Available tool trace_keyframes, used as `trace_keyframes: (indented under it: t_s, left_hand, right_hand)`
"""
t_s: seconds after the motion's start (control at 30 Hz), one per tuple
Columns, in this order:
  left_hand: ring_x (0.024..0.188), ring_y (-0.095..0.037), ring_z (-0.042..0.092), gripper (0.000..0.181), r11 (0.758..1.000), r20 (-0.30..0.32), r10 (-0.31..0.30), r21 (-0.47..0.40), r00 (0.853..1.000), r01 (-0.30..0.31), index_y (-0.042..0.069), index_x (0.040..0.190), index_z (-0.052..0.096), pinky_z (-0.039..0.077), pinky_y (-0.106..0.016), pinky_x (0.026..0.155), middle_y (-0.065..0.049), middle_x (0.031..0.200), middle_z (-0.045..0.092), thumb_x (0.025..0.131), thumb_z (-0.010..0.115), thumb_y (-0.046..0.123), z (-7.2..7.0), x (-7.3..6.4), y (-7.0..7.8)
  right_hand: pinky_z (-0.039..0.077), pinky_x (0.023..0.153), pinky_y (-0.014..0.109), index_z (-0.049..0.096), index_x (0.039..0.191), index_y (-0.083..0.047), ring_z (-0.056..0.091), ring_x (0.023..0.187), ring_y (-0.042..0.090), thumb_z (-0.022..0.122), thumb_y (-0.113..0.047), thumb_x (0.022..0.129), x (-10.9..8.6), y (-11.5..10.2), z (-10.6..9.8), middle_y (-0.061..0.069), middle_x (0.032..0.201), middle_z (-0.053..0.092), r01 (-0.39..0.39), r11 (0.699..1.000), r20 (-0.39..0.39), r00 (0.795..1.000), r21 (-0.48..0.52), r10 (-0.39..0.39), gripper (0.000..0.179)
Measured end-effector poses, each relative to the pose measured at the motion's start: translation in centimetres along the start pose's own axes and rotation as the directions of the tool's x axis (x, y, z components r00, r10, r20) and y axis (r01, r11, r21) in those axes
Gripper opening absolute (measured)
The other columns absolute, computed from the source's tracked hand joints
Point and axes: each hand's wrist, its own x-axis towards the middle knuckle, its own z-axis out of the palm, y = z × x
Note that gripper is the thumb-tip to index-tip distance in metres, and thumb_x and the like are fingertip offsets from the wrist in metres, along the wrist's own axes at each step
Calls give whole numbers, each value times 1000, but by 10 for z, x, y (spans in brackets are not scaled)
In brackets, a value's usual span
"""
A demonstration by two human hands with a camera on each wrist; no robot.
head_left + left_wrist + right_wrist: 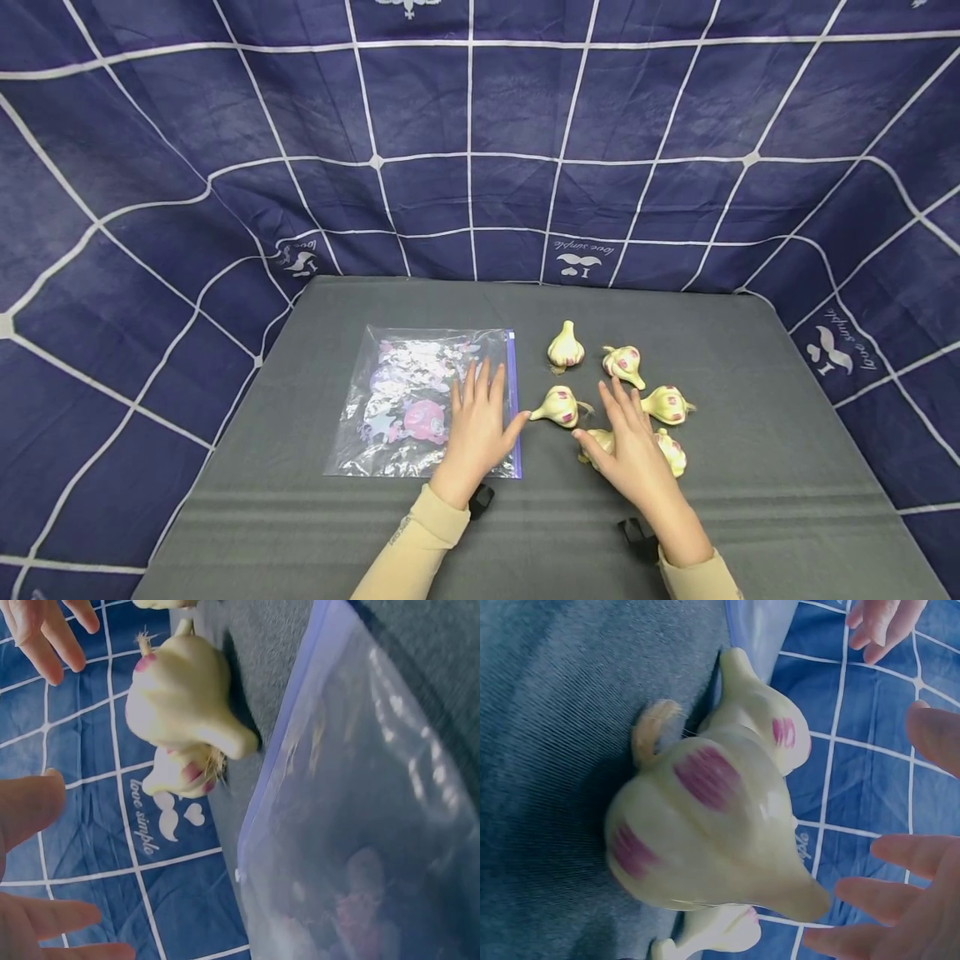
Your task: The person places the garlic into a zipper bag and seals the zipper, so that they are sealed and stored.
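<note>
My left hand (476, 429) hovers over the right part of a clear plastic zip bag (420, 383), its fingers straight and spread. The bag lies flat, with cartoon prints and a purple zip strip (513, 375) along its right side. Between the hands lies a garlic bulb (558, 407), its stem pointing toward my left thumb. My right hand (633, 454) is held over the garlic with fingers extended, partly hiding one bulb (597, 442) and another (672, 454). In the right wrist view, a purple-streaked bulb (705, 817) sits near the right fingers (877, 896). Neither hand holds anything.
More garlic bulbs lie behind and to the right: one upright bulb (566, 348), one tilted (624, 364) and one on its side (667, 406). A dark grey cloth (750, 450) covers the table. Blue curtains (517, 100) with white grid lines enclose its back and sides.
</note>
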Motion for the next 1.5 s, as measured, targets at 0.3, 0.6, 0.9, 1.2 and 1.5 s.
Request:
trace_keyframes:
  t_s: [0.3, 0.6, 0.9, 1.2, 1.5]
  left_hand:
    - [133, -44, 44, 76, 1000, -31, -11, 19, 999, 11, 0, 141, 47, 41, -61, 104, -25, 142, 48, 85, 71, 46, 12, -14, 5]
    - [118, -37, 52, 71, 998, -54, -25, 48, 998, 28, -1, 132, 53, 48, -49, 94, -20, 127, 57, 83, 73, 46, 24, -18, 9]
    - [104, -35, 53, 68, 992, -24, -98, 72, 995, 99, -4, 118, 56, 48, -44, 81, -22, 119, 56, 79, 76, 48, 38, -22, 12]
    - [90, -31, 48, 66, 977, 35, -201, 78, 979, 197, -6, 106, 56, 47, -40, 73, -20, 102, 51, 72, 82, 44, 39, -25, 19]
    - [91, -28, 47, 66, 957, 42, -263, 138, 964, 255, -2, 100, 56, 46, -37, 71, -16, 99, 49, 66, 86, 46, 42, -22, 24]
  right_hand:
    - [37, 104, 69, 36, 150, 0, 32, 139, 52, 71, -38, 89, -11, 4, 5, 27, 155, 32, -43, 999, 18, 999, 20, 43, 81]
    - [40, 103, 65, 41, 144, 5, 45, 131, 48, 76, -33, 84, -17, 8, 12, 29, 144, 44, -64, 998, -43, 997, 26, 65, 79]
    - [44, 99, 62, 29, 148, 8, 48, 127, 49, 78, -29, 83, -20, 8, 16, 33, 141, 43, -162, 982, -11, 986, 93, 164, 90]
    - [44, 99, 60, 17, 149, 11, 51, 124, 49, 80, -21, 80, -24, 7, 23, 30, 136, 52, -281, 947, 19, 959, 153, 282, 99]
    - [49, 84, 57, 32, 136, 13, 62, 102, 47, 80, -19, 79, -24, 6, 26, 34, 117, 60, -347, 927, 13, 937, 144, 349, 81]
